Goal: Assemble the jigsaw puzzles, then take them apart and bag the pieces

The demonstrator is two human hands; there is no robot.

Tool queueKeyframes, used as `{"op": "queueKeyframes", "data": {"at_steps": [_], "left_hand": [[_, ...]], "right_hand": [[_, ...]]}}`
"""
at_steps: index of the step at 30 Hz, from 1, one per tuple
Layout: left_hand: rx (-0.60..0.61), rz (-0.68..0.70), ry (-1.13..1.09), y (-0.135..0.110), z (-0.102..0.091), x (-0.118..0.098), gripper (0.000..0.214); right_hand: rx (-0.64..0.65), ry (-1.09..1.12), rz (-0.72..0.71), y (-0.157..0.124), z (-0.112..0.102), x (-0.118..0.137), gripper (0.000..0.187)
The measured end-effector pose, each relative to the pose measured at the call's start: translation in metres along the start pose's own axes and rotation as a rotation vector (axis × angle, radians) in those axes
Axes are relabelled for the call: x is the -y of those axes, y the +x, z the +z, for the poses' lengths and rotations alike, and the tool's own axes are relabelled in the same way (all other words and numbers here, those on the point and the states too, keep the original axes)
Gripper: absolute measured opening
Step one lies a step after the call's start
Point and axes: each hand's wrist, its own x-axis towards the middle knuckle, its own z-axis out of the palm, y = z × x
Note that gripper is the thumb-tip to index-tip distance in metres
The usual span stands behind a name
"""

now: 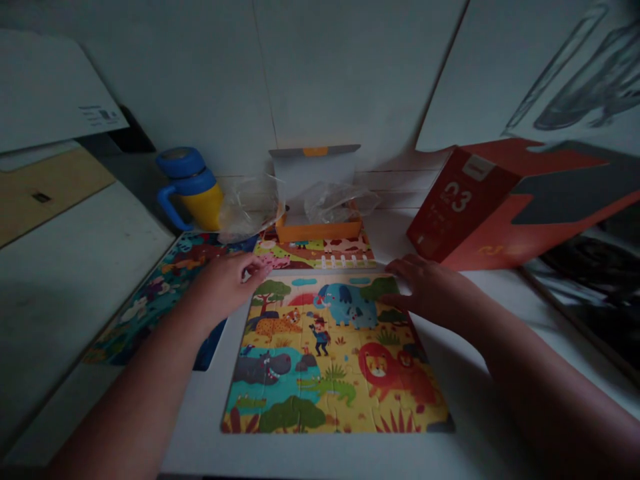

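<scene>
A jigsaw puzzle (335, 373) of safari animals lies assembled on the white table in front of me. At its upper left corner is my left hand (227, 283), fingers bent and thumb a little apart from the forefinger, with nothing visible held. My right hand (423, 283) rests by the upper right corner, its thumb spread away from the fingers. Just beyond the safari puzzle lies a farm puzzle (320, 255) with a cow and a white fence; my left fingertips are over its near left corner. My left forearm partly covers a dark blue sea-themed puzzle (145, 300).
An orange box (319, 231) with its lid raised holds crumpled clear plastic (335, 203). More clear plastic (250, 207) lies beside a blue and yellow bottle (195, 193). A large red box (465, 207) stands at the right, and a wall (325, 87) closes the back.
</scene>
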Motion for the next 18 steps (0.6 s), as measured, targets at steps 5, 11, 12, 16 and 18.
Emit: {"op": "queueKeyframes", "data": {"at_steps": [5,11,12,16,18], "left_hand": [[0.119,0.070,0.056,-0.002,0.016,0.016,0.046],[0.145,0.066,0.051,-0.003,0.020,0.020,0.058],[0.148,0.066,0.044,-0.003,0.020,0.020,0.059],[0.171,0.049,0.037,-0.002,0.021,0.020,0.054],[0.176,0.035,0.026,-0.001,0.022,0.020,0.053]], "right_hand": [[0.031,0.063,-0.055,0.000,0.009,-0.016,0.061],[0.025,0.105,-0.063,0.002,0.009,-0.017,0.057],[0.032,0.105,-0.062,0.002,0.009,-0.017,0.057],[0.042,0.097,-0.035,0.001,0.009,-0.012,0.058],[0.024,0.078,-0.031,0.001,0.010,-0.010,0.059]]}}
